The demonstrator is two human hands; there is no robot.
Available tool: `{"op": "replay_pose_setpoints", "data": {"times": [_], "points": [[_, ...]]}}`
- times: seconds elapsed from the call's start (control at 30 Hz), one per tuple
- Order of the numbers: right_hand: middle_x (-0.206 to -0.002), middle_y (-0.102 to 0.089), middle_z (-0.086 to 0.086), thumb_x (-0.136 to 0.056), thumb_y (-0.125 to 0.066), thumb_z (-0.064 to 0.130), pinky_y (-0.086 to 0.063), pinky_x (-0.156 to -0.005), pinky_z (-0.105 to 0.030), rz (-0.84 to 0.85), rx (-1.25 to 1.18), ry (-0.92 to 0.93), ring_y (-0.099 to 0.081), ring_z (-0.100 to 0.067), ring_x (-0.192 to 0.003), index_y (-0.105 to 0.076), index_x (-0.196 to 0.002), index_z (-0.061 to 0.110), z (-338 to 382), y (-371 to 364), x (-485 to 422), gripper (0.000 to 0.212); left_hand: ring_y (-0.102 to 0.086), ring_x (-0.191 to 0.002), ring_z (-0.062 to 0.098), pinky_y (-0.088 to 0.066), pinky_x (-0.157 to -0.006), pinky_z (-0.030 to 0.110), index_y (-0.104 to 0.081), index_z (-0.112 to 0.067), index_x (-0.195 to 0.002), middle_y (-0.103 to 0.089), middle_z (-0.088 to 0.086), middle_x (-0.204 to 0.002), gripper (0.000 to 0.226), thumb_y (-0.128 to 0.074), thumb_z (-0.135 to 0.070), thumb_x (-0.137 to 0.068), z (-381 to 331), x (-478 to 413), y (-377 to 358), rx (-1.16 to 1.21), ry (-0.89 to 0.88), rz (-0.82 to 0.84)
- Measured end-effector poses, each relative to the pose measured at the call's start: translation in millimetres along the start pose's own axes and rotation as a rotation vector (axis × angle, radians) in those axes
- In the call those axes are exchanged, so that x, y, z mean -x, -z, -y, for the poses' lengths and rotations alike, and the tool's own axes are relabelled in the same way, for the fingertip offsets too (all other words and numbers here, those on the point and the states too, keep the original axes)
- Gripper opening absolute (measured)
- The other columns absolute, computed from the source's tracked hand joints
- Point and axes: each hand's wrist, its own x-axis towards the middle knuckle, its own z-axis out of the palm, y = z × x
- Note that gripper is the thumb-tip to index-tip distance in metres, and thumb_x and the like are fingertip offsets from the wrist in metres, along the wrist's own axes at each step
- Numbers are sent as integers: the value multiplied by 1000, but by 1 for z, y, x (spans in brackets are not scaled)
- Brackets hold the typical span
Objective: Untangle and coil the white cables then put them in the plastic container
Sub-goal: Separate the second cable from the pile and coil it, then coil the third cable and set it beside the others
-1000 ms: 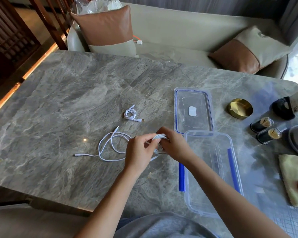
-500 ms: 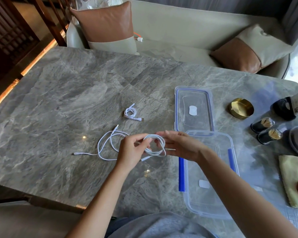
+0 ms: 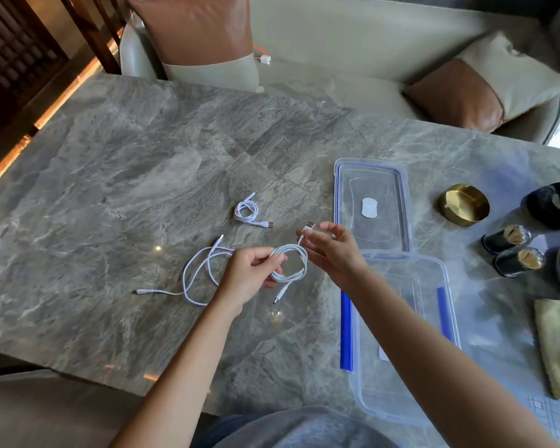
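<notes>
My left hand (image 3: 251, 276) pinches a coiled white cable (image 3: 294, 263) above the marble table (image 3: 117, 176); one plug end dangles below the coil. My right hand (image 3: 332, 250) pinches the cable's other end, a USB plug (image 3: 309, 226), just above the coil. A loose, uncoiled white cable (image 3: 198, 273) lies on the table left of my left hand. A small coiled white cable (image 3: 248, 213) lies farther back. The clear plastic container (image 3: 411, 334) with blue clips sits open to the right, partly under my right forearm.
The container's lid (image 3: 372, 202) lies flat behind it. A brass dish (image 3: 464, 205), two dark glass jars (image 3: 511, 250), a dark object and a yellow cloth (image 3: 556, 344) crowd the right edge. A sofa with cushions stands behind the table.
My right hand has let go of the coil's side and lifted the USB end up and back. The coil now hangs from my left hand, with one end dangling.
</notes>
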Motion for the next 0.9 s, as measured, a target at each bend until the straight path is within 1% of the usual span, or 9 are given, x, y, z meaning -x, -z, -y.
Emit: {"op": "replay_pose_setpoints", "data": {"times": [0.1,0.2,0.3,0.43,0.57,0.67,0.73,0.83,0.9], "points": [[-90,-70,-6,-89,-61,14,-56,-62,-22,78,77,-83,-69,-10,-70,-56,-101,10,1,7,-7,14,-59,-57,6,-54,-57,23,-69,-17,-76,-62,-1,-62,18,-58,-11,-89,8,-14,-9,135,65,-99],[-86,-70,0,-91,-58,23,-56,-67,-24,110,183,-135,-68,-11,-77,-62,-101,12,-3,15,-16,15,-58,-60,8,-56,-57,22,-69,-14,-80,-61,1,-65,14,-59,-10,-89,13,-33,-23,231,114,-184],[-89,-69,1,-90,-60,18,-53,-71,-24,71,244,-108,-66,-11,-81,-63,-92,18,-7,17,-27,4,-61,-67,13,-59,-61,27,-69,-12,-85,-65,6,-73,12,-58,-10,-89,15,-53,-35,253,140,-198],[-80,-64,0,-88,-61,8,-52,-66,-19,-28,224,8,-63,-6,-73,-59,-85,19,-4,11,-47,12,-63,-86,24,-54,-83,46,-66,-13,-86,-68,12,-87,9,-59,-9,-88,12,-84,-42,245,114,-232],[-78,-64,-2,-88,-58,0,-49,-69,-23,-34,255,130,-59,-10,-70,-57,-84,17,7,2,-76,18,-66,-84,22,-55,-79,37,-61,-18,-87,-69,4,-86,10,-60,-8,-86,9,-117,-43,327,124,-297],[-75,-62,-4,-85,-57,-8,-45,-64,-19,-118,366,181,-56,-9,-66,-56,-84,11,4,0,-99,18,-64,-83,20,-55,-73,34,-64,-14,-90,-68,10,-93,7,-60,-10,-86,23,-132,-44,223,185,-351],[-79,-61,-10,-83,-57,-10,-47,-69,-25,-185,437,180,-57,-16,-71,-56,-84,6,-5,1,-111,16,-63,-75,17,-56,-66,31,-65,-8,-96,-66,11,-92,12,-57,-8,-87,33,-136,-47,160,214,-358],[-84,-63,-14,-79,-59,-10,-50,-80,-38,-267,547,178,-60,-23,-80,-56,-71,13,-17,3,-125,24,-64,-85,31,-55,-78,43,-57,-5,-106,-59,12,-95,20,-55,-2,-87,41,-135,-54,121,193,-368],[-82,-66,-12,-79,-59,-7,-51,-81,-38,-276,633,191,-63,-22,-79,-62,-72,12,-21,5,-131,21,-62,-93,32,-52,-83,41,-53,-6,-113,-61,14,-101,29,-56,0,-85,43,-129,-58,62,120,-388]]}}
